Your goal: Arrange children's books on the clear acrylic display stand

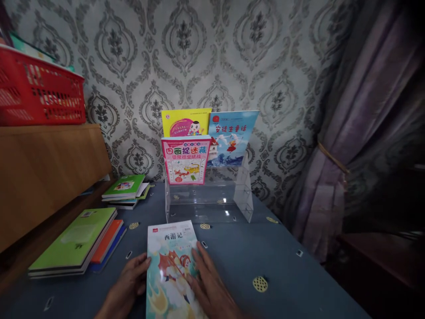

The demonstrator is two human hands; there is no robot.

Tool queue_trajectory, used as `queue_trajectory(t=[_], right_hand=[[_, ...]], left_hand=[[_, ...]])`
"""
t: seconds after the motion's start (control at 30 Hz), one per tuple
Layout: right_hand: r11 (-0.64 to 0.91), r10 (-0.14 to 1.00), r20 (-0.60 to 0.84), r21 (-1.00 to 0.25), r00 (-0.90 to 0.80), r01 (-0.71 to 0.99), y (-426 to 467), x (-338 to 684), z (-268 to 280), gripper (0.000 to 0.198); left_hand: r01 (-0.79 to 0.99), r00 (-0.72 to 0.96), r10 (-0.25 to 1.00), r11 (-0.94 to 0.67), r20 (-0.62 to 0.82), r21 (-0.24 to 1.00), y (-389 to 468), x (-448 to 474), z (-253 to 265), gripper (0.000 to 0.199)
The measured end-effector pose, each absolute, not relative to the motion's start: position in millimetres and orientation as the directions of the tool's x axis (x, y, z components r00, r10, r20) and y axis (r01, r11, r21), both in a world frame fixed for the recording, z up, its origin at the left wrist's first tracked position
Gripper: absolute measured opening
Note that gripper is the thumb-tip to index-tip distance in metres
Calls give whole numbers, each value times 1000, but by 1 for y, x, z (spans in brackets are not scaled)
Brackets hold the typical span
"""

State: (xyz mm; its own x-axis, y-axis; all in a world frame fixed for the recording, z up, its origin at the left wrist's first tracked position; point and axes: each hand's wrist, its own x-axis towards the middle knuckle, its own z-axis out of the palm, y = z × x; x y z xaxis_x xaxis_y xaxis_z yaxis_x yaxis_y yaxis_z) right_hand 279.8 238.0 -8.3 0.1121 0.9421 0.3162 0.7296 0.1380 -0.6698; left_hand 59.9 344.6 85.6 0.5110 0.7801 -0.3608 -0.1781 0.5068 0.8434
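A light-coloured picture-cover book (172, 266) is held between my two hands above the front of the table. My left hand (131, 283) grips its left edge, thumb at the cover's side. On the right edge, my right hand (210, 283) has its thumb over the cover and its fingers along the side. Beyond the book stands a clear tiered book rack (244, 195). It bears a yellow book (186, 119) and a blue book (230, 137) at the back, and a pink book (186, 161) in front of the yellow one. The held book's lower end is cut off by the frame.
Stacked green books (76, 239) lie on the left beside an orange book (106, 241); another pile (124, 186) lies behind. A wooden cabinet (49, 177) with a red basket (43, 88) borders the blue-covered table (282, 266). A curtain (348, 133) hangs at right.
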Motion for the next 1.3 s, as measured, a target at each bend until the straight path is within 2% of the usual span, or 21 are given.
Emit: queue_trajectory(t=[0.13, 0.27, 0.37, 0.47, 0.57, 0.67, 0.83, 0.97, 1.07, 1.3], right_hand=[[71, 959, 223, -787, 174, 613, 235, 275, 1, 71], [80, 925, 252, -862, 286, 501, 243, 279, 19, 73], [205, 892, 321, -914, 317, 349, 253, 287, 55, 70], [384, 888, 404, -914, 219, 128, 259, 294, 100, 68], [389, 905, 393, -919, 166, 56, 256, 297, 125, 54], [365, 912, 383, -921, 146, 134, 248, 298, 124, 41], [312, 909, 390, -871, 149, 379, 240, 305, 117, 34], [336, 916, 398, -834, 55, 437, 244, 311, 130, 34], [359, 899, 435, -794, 47, 490, 253, 315, 141, 31], [442, 829, 558, -699, 42, 562, 288, 336, 174, 23]], left_hand=[[-234, 527, 798, 467, -293, 852, 340, 64, 97, 55], [-248, 531, 813, 418, -238, 874, 340, 67, 112, 55], [-220, 545, 817, 358, -190, 908, 346, 65, 126, 56], [-231, 555, 828, 254, -87, 939, 355, 61, 132, 58], [-231, 574, 819, 145, 14, 962, 366, 56, 122, 60], [-212, 601, 797, 92, 56, 973, 374, 50, 100, 65], [-172, 611, 790, 64, 56, 983, 378, 46, 84, 66], [-112, 627, 775, -19, 86, 994, 380, 49, 98, 61], [-85, 608, 786, -82, 117, 993, 387, 53, 110, 60], [-149, 524, 791, -280, 316, 948, 415, 80, 160, 59]])
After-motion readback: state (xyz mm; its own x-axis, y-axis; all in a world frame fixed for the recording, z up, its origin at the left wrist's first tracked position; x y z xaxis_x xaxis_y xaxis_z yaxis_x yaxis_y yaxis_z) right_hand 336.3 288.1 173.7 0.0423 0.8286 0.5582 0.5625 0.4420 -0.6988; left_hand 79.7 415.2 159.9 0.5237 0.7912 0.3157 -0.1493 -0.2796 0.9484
